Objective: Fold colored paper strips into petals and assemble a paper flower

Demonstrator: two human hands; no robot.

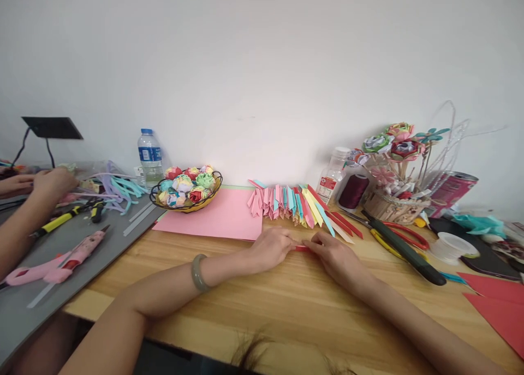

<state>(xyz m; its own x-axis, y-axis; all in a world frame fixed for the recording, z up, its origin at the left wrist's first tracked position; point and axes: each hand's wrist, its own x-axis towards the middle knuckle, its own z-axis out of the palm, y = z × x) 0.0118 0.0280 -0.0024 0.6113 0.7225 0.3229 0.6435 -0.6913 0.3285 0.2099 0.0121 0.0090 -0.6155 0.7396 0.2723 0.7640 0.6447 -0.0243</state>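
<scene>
While a narrow red paper strip [302, 248] is lying just below the frame's centre, apparently being gripped at both ends for steadiness over the pale wooden tabletop [262, 304], the left hand [271, 248] and right hand [336, 257] are pinching it with bent fingers [287, 244], forearms [172, 289] slanting inward from below.

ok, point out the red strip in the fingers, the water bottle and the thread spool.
Red strip [302, 248]: head view, on the short stretch that shows.
Water bottle [149, 154]: head view, on the blue label.
Thread spool [353, 192]: head view, on the wound thread.
</scene>
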